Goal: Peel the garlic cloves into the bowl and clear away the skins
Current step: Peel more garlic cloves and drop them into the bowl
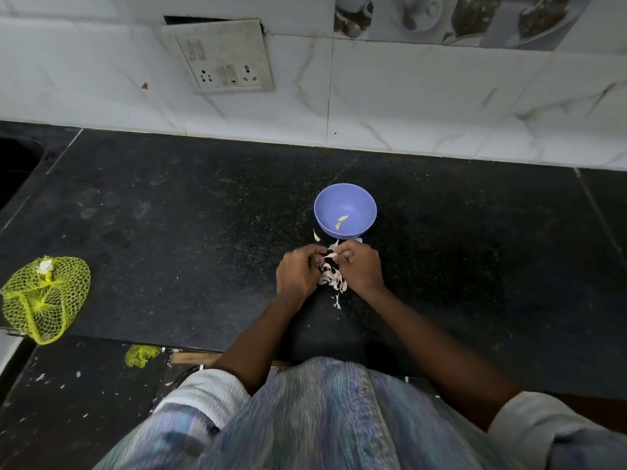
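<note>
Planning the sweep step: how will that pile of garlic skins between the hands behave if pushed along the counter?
The garlic skins look thin and papery, so probably very light and apt to scatter rather than slide together. Stray flakes already lie apart beside the bowl. They look floppy and may cling to the counter.

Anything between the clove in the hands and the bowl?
Nothing visible. The clove is pinched between the left hand and right hand, just on the near side of the bowl. The bowl is open-topped. Only loose skins lie on the counter under the hands.
</note>
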